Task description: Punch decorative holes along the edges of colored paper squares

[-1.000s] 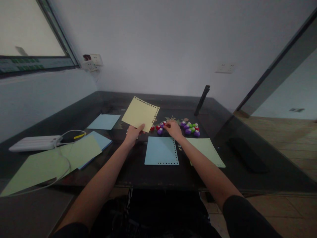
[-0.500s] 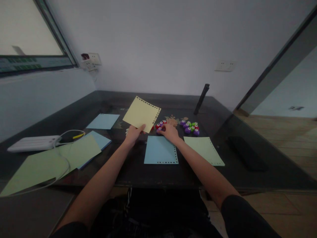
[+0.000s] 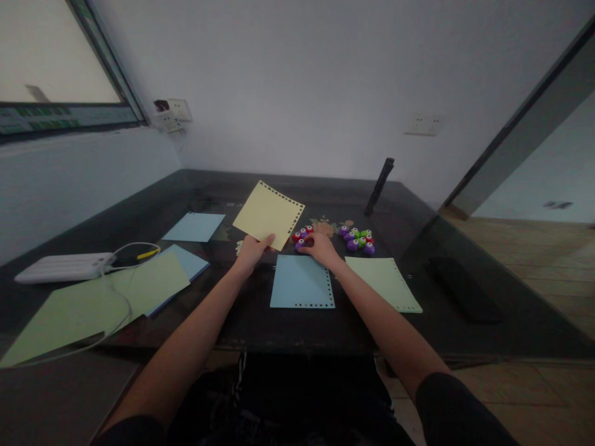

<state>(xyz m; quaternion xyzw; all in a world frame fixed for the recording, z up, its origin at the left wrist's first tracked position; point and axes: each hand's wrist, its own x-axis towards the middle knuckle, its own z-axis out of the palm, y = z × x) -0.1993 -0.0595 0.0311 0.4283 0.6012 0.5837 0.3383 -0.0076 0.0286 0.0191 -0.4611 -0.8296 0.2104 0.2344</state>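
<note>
My left hand grips the near corner of a yellow paper sheet, held tilted above the table, with punched holes along two of its edges. Close to the right, my right hand has thumb and fingers closed at a small purple hole punch, at the front of a cluster of red and purple punches. Below both hands a blue paper sheet lies flat, holes along its right and near edges. To the right lies a pale green sheet, also holed, under my right forearm's edge.
Several purple, green and red punches stand farther right. A black upright stick rises behind them. On the left are a blue sheet, stacked green paper and a white power bank with a cable. A dark flat object lies right.
The yellow sheet and my left hand have shifted slightly right. My right hand stays by the purple hole punch, with its fingers moved a little.
</note>
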